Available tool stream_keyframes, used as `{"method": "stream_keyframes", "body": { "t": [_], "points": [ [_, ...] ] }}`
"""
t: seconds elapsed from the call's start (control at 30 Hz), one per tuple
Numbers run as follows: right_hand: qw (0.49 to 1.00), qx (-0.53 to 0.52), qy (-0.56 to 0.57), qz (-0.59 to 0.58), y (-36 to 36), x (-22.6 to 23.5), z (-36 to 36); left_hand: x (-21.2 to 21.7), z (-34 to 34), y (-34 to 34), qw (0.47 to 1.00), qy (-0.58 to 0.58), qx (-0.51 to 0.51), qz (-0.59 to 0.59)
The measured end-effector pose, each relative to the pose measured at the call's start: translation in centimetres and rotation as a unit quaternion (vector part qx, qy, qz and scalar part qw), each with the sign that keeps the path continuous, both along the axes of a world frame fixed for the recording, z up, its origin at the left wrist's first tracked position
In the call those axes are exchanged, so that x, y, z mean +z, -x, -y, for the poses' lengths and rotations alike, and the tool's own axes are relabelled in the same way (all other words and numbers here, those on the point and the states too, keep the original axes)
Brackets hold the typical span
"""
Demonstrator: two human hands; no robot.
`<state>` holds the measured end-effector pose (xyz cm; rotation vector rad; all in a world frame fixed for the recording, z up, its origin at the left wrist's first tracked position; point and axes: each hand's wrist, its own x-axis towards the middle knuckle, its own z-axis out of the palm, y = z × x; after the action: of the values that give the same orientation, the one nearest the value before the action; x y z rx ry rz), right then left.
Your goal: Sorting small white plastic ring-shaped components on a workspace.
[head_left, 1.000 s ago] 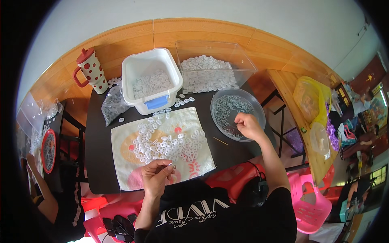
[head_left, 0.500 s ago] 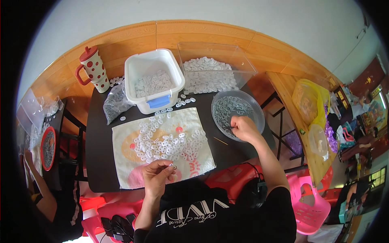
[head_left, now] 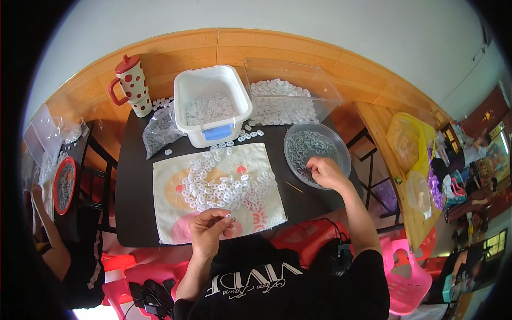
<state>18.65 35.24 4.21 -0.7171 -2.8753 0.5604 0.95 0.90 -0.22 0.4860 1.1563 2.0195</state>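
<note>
Two hands in our head view: our left hand (head_left: 209, 230) pinches a small white piece (head_left: 229, 217) over the cloth (head_left: 166, 213). Our right hand (head_left: 328, 172) dips bunched fingers into the round bowl (head_left: 346, 154) of grey bits (head_left: 303, 144); tips hidden, so we can't tell what's gripped. White tub (head_left: 194, 137) and clear box (head_left: 290, 69) hold white pieces (head_left: 282, 101). White lettering crosses our black shirt (head_left: 330, 298).

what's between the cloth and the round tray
In the head view: a thin stick on the dark table, between cloth and tray.
</note>
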Motion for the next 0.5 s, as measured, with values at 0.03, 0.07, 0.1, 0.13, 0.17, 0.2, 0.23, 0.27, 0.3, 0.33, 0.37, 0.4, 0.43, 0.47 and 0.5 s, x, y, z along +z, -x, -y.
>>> {"method": "stream_keyframes", "body": {
  "t": [0.03,0.07,0.1,0.13,0.17,0.2,0.23,0.27,0.3,0.33,0.37,0.4,0.43,0.47,0.5],
  "points": [
    [0.999,0.011,-0.008,-0.032,0.0,0.0,0.1,0.1,0.0,0.0,1.000,0.003,0.003,0.000],
    [0.998,0.022,-0.015,-0.065,-0.1,-0.1,0.1,0.1,0.1,0.0,1.000,0.006,0.006,-0.001],
    [0.998,0.026,-0.014,-0.064,-0.1,-0.3,0.0,0.1,0.1,0.0,1.000,0.007,0.010,0.000],
    [0.995,0.016,-0.013,-0.101,-0.2,-0.7,-0.1,0.1,0.2,0.0,1.000,0.005,0.001,0.001],
    [0.990,0.007,-0.011,-0.138,-0.2,-1.0,-0.2,0.1,0.3,0.0,1.000,0.004,-0.007,0.001],
    [0.991,0.020,-0.006,-0.135,-0.4,-1.0,-0.2,0.1,0.4,0.0,1.000,0.007,0.006,0.004],
    [0.981,0.010,0.035,-0.193,-0.6,-1.0,-0.1,0.1,0.2,0.0,1.000,0.014,-0.003,0.005],
    [0.966,0.000,0.079,-0.248,-0.4,-1.1,0.3,0.2,0.0,0.0,1.000,0.023,-0.012,0.007],
    [0.965,0.015,0.089,-0.245,0.0,-1.0,1.6,0.2,-0.3,-0.1,1.000,0.015,-0.013,0.012],
    [0.949,-0.004,0.165,-0.269,0.3,-0.3,3.4,0.1,-0.5,-0.2,1.000,0.021,0.004,0.015],
    [0.926,-0.025,0.240,-0.290,0.7,0.7,5.0,0.0,-0.7,-0.3,1.000,0.006,0.006,0.008],
    [0.898,0.026,0.280,-0.338,1.8,1.7,7.7,0.0,-1.0,-0.3,1.000,-0.010,-0.001,0.000],
    [0.879,0.037,0.335,-0.338,2.8,2.0,10.2,-0.2,-1.0,-0.4,1.000,-0.025,-0.007,0.000],
    [0.867,0.074,0.365,-0.333,3.7,1.3,11.9,-0.4,-0.8,-0.5,1.000,-0.022,-0.003,0.001],
    [0.855,0.110,0.382,-0.332,4.5,0.8,13.5,-0.4,-0.8,-0.6,1.000,-0.030,-0.002,-0.003]
  ]
}}
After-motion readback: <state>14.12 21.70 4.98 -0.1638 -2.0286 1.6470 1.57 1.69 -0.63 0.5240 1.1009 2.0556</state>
